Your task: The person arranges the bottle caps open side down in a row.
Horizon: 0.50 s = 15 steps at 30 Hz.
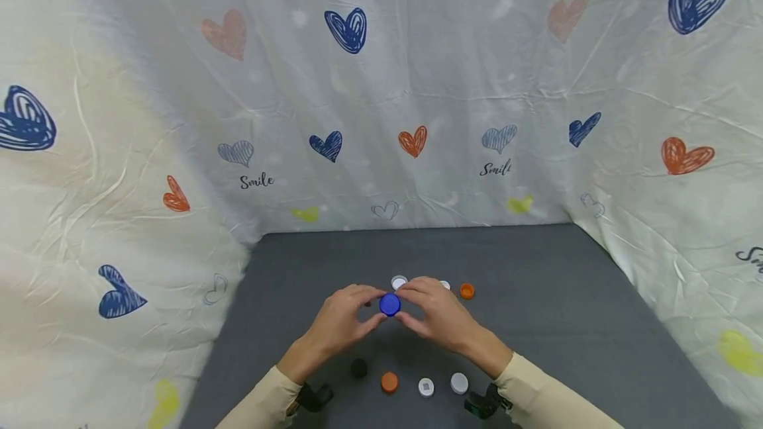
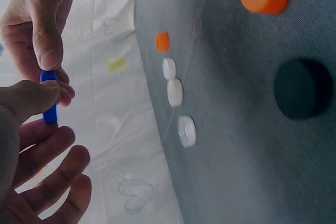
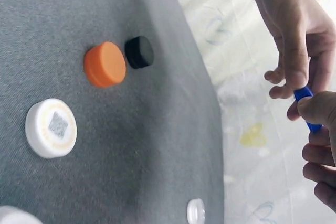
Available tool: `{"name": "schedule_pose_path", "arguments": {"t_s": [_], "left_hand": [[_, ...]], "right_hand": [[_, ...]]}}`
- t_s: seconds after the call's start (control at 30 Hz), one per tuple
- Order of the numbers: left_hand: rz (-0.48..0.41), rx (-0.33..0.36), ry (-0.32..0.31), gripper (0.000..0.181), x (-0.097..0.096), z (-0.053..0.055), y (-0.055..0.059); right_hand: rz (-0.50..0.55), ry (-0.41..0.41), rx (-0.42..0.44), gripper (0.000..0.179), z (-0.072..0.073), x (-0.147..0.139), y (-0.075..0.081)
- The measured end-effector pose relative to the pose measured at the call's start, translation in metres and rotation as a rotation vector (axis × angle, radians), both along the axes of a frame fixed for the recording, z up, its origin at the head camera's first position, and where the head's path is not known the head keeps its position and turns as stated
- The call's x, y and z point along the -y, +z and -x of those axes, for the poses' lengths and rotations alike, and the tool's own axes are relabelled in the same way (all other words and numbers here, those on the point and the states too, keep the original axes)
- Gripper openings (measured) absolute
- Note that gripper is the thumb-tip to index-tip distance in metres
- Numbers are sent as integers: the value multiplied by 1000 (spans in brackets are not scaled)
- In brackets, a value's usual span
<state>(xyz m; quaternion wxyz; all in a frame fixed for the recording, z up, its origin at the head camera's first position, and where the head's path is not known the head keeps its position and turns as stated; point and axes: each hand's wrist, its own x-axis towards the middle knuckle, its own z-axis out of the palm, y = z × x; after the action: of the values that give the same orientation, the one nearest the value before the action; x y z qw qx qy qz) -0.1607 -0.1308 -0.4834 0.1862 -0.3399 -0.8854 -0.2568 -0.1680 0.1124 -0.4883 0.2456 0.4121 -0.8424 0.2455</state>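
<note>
A blue bottle cap [image 1: 390, 304] is held up above the grey table, its round flat face turned toward the head camera. My left hand [image 1: 342, 316] pinches its left edge between thumb and fingertips. From the other side my right hand [image 1: 438, 313] pinches the same cap with thumb and fingers. Edge-on, the blue cap [image 2: 50, 98] shows as a thin band between both hands in the left wrist view. The right wrist view also has the blue cap [image 3: 308, 109] between the fingertips. The hands cover part of the table behind them.
Nearer than the hands lie a black cap [image 1: 359, 368], an orange cap [image 1: 389, 382], a white cap with a printed square [image 1: 426, 387] and a plain white cap [image 1: 459, 383]. Beyond them are a clear-rimmed white cap [image 1: 399, 281], partly hidden white caps and another orange cap [image 1: 467, 290].
</note>
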Motion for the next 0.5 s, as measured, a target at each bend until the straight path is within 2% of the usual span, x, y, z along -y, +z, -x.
{"name": "schedule_pose_path", "arguments": {"t_s": [0.13, 0.33, 0.5], "left_hand": [[77, 4, 53, 34, 11, 2, -7], [160, 7, 97, 34, 25, 5, -19], [216, 13, 127, 35, 32, 7, -32]], "right_hand": [[-61, 5, 21, 31, 6, 14, -6], [-146, 3, 63, 27, 18, 34, -22], [-202, -14, 116, 27, 22, 47, -35]]}}
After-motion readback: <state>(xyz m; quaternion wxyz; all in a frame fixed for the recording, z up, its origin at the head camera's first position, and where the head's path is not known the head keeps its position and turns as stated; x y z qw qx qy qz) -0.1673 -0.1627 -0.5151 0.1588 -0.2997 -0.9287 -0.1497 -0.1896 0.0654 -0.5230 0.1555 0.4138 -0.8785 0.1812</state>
